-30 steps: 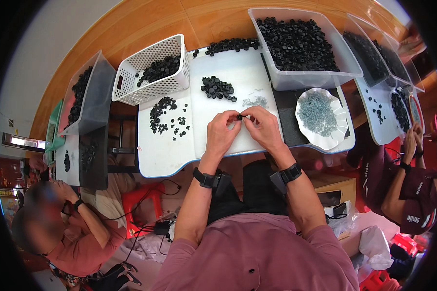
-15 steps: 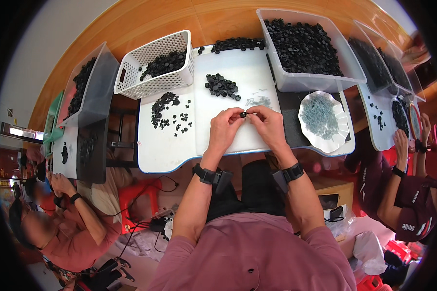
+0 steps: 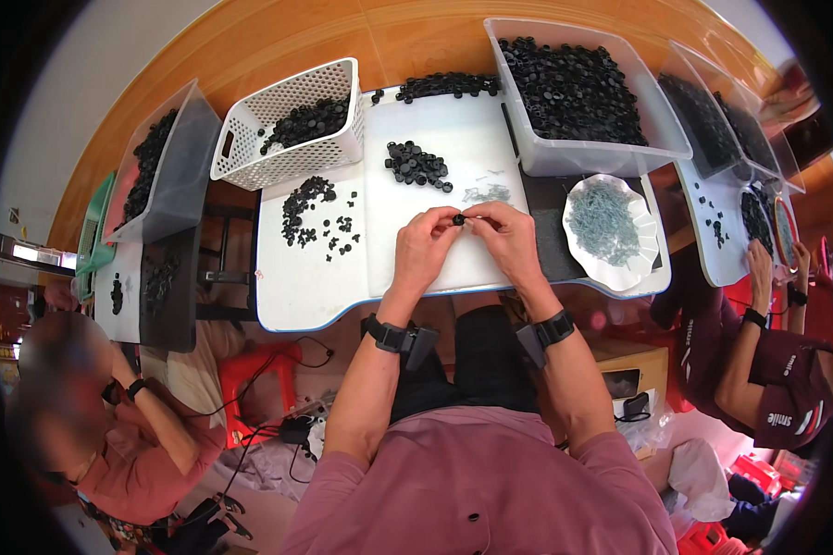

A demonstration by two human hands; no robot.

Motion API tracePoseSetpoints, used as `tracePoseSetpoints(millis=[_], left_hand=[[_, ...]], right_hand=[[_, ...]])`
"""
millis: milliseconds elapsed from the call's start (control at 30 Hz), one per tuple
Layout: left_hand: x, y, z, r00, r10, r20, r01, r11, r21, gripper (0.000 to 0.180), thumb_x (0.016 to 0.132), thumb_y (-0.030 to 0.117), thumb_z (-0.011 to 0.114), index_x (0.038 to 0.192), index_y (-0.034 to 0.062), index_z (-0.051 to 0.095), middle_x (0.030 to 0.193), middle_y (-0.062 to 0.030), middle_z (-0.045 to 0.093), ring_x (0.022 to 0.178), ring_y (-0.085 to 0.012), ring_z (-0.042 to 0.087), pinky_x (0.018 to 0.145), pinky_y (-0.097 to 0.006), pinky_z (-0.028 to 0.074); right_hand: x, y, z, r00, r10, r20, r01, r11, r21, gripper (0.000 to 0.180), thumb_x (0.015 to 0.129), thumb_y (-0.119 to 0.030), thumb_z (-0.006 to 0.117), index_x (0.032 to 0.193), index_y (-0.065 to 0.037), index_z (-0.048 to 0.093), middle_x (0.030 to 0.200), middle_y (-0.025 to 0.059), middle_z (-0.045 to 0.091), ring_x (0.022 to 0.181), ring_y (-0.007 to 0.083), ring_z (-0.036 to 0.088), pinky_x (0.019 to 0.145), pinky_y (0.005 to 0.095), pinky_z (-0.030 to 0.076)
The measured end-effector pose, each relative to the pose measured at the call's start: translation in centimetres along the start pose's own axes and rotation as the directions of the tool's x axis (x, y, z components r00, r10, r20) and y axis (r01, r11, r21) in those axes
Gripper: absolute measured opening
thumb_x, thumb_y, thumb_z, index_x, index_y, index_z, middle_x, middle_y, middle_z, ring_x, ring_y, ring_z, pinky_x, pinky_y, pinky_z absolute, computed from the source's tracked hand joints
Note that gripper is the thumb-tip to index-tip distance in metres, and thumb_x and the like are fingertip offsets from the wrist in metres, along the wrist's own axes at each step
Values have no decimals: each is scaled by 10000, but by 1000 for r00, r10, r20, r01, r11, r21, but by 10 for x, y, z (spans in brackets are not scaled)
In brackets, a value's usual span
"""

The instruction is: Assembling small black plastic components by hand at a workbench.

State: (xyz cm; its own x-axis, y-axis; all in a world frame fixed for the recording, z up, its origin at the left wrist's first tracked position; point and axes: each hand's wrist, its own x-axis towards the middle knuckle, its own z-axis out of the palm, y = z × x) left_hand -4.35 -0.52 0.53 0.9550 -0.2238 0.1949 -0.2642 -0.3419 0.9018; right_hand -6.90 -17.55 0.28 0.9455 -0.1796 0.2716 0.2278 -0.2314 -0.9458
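Note:
My left hand (image 3: 424,242) and my right hand (image 3: 506,239) meet over the near part of the white work surface (image 3: 444,268). Between their fingertips is a small round black part (image 3: 459,220). The left fingers pinch it from one side. My right thumb and forefinger press close to its other side; whether they hold a thin pin as well is too small to tell. Just beyond my fingers lie some loose thin grey pins (image 3: 487,192). Farther off sits a pile of round black caps (image 3: 417,166).
Small black pieces (image 3: 307,209) lie scattered at left, below a white perforated basket (image 3: 335,148). At right stand a large clear bin (image 3: 611,164) of black parts and a white scalloped plate (image 3: 646,242) of grey pins. People work at tables on both sides.
The view has shifted slightly. My hands stay together at the black part, with only a small change of finger position. The person at left has leaned their head toward the table.

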Motion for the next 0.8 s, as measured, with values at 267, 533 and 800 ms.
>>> tracePoseSetpoints(millis=[267,533,800], left_hand=[[-2,1,-2,1000,32,-2,-31,999,27,265,892,103,768,1151,52,739,941,-137,743,827,-244,750,745,-347,590],[-1,-4,3,998,49,-32,-47,997,55,261,883,97,776,1135,46,736,937,-144,738,816,-249,750,728,-354,592],[-2,-1,4,996,73,-41,-69,993,99,219,888,92,761,1098,41,726,925,-140,730,817,-259,742,730,-359,588]], right_hand=[[-1,-9,-1,997,75,7,-74,994,-75,152,887,-31,747,1035,-25,780,894,92,754,727,144,670,660,277,522],[1,-10,0,995,-102,11,102,991,-81,135,869,16,734,996,-11,772,913,98,757,785,199,715,694,302,549],[-1,-12,1,981,-193,28,195,971,-141,124,848,47,732,961,1,754,923,114,751,833,265,731,724,335,566]])
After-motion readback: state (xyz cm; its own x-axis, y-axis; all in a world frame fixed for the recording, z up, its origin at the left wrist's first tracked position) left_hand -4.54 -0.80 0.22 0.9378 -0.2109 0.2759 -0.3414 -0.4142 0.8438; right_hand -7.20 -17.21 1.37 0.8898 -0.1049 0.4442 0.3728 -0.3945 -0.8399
